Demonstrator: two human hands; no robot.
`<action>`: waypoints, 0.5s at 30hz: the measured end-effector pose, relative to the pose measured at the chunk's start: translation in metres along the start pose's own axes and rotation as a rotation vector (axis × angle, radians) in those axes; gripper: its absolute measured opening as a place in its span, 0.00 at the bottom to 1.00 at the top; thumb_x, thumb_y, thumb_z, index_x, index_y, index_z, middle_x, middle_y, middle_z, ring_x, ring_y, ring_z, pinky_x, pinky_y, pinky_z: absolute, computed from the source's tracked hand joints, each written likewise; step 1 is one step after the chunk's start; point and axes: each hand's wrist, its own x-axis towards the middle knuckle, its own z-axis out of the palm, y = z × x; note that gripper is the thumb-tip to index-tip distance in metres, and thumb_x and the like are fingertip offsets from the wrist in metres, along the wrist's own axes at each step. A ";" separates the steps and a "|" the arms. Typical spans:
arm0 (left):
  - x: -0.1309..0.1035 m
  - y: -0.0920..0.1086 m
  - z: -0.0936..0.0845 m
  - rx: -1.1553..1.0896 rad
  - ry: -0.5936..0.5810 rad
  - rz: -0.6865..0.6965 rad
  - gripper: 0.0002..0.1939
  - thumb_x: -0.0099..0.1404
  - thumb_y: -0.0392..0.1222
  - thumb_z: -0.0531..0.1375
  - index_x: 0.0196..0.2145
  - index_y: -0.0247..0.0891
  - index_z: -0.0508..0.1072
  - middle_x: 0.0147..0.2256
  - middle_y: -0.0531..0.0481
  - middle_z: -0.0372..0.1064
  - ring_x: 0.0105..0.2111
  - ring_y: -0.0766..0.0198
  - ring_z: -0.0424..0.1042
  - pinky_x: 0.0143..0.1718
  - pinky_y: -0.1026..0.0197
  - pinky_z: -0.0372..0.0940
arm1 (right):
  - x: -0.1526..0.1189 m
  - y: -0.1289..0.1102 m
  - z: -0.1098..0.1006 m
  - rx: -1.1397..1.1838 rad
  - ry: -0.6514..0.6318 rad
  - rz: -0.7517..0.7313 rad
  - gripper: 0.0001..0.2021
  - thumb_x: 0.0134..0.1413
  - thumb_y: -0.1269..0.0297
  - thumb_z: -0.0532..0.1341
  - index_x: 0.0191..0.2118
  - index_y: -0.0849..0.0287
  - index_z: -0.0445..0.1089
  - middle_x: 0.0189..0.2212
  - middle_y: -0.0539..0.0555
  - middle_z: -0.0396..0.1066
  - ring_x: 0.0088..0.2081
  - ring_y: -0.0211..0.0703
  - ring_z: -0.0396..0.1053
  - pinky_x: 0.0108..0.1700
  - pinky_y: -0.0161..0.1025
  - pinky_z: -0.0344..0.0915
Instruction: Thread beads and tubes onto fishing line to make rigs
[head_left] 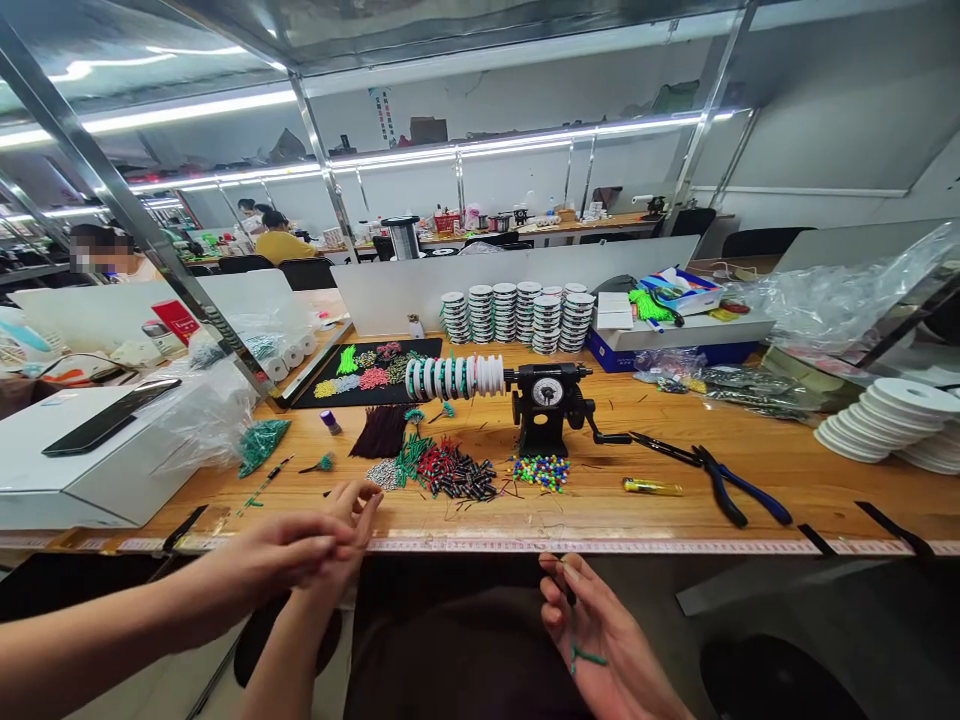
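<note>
My left hand (358, 502) is at the table's front edge, fingers stretched out and apart, partly hidden by another person's hand (304, 545) that reaches in from the left and overlaps it. I see nothing held in it. Below the edge, my right hand (592, 625) is closed, thumb and fingers pinching a thin dark piece (562, 580); small green tubes (589, 656) lie against its palm. Beyond the hands are piles of silver beads (382, 473), green pieces (411, 455), red pieces (437, 462), black tubes (472, 479) and coloured beads (541, 472).
A black hand-cranked winder (541, 415) carries white spools (454, 377). Pliers (739, 490) and a yellow tube (652, 487) lie right. Spool stacks (504, 315) stand behind; white discs (889, 420) lean at far right. At left is a white box (90, 470) with a phone (112, 415).
</note>
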 end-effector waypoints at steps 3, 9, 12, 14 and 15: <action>0.013 -0.006 0.012 0.184 0.155 0.136 0.10 0.65 0.49 0.56 0.34 0.43 0.73 0.38 0.48 0.74 0.38 0.50 0.73 0.42 0.53 0.66 | 0.003 -0.002 -0.003 0.065 0.051 0.065 0.16 0.39 0.67 0.80 0.34 0.59 0.77 0.38 0.51 0.77 0.35 0.36 0.71 0.38 0.34 0.72; 0.034 -0.013 0.019 0.408 0.150 0.267 0.07 0.64 0.42 0.54 0.29 0.44 0.69 0.34 0.48 0.73 0.35 0.53 0.73 0.39 0.56 0.65 | 0.002 0.000 -0.001 0.115 0.071 0.083 0.16 0.38 0.70 0.80 0.34 0.61 0.76 0.38 0.53 0.78 0.33 0.37 0.73 0.36 0.34 0.73; 0.039 -0.014 0.017 0.462 0.135 0.292 0.07 0.64 0.42 0.54 0.29 0.43 0.69 0.34 0.46 0.74 0.35 0.51 0.73 0.38 0.55 0.66 | 0.000 -0.001 0.005 0.135 0.120 0.068 0.19 0.32 0.71 0.82 0.32 0.62 0.76 0.36 0.53 0.78 0.32 0.37 0.73 0.34 0.33 0.73; 0.042 -0.013 0.017 0.473 0.120 0.309 0.08 0.64 0.42 0.53 0.28 0.43 0.69 0.33 0.44 0.73 0.35 0.49 0.73 0.38 0.53 0.66 | -0.001 -0.001 0.007 0.133 0.121 0.061 0.18 0.33 0.71 0.81 0.32 0.62 0.76 0.36 0.53 0.78 0.32 0.37 0.72 0.33 0.33 0.73; 0.044 -0.011 0.016 0.471 0.114 0.319 0.08 0.64 0.42 0.53 0.28 0.43 0.69 0.33 0.44 0.73 0.35 0.48 0.73 0.38 0.52 0.66 | -0.001 -0.002 0.008 0.131 0.116 0.057 0.18 0.33 0.71 0.81 0.32 0.62 0.76 0.36 0.53 0.77 0.32 0.37 0.72 0.34 0.33 0.73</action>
